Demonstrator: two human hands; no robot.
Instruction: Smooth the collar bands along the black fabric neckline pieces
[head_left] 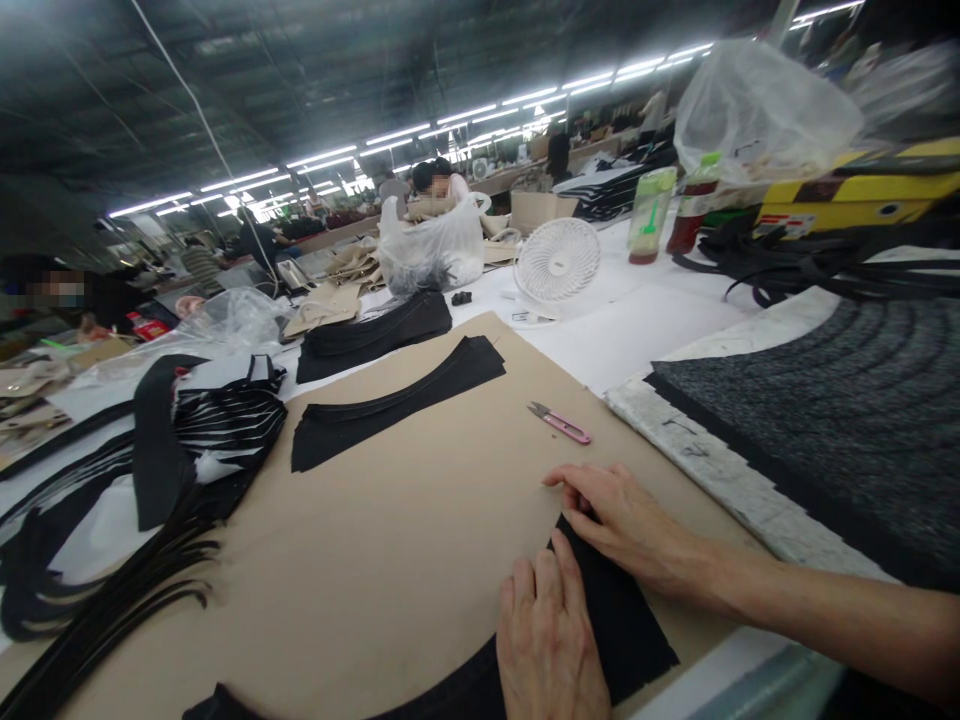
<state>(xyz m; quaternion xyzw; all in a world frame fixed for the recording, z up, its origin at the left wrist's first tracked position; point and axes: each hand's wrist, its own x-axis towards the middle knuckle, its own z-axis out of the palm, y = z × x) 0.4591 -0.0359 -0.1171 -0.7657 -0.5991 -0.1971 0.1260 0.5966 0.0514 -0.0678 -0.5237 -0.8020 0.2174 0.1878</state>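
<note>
A curved black fabric piece (pixel 626 625) lies on the tan board (pixel 375 560) at the near edge. My left hand (pixel 547 635) rests on top of it, palm down, with its fingers stretched forward and lying flat. At the piece's far corner, my right hand (pixel 619 515) has its thumb and bent fingers closed at the fabric edge, while the index finger points left. Pink-handled thread snips (pixel 561 422) lie on the board just beyond the right hand. Another curved black fabric piece (pixel 397 400) lies farther back on the board.
A stack of black pieces (pixel 375 335) sits behind the board. Bundled black strips (pixel 217 430) lie at left, a dark grey textile stack (pixel 825 400) at right. Farther back are a white fan (pixel 557 262), bottles (pixel 691 205), a plastic bag (pixel 431 240) and a yellow box (pixel 855 200). People sit beyond.
</note>
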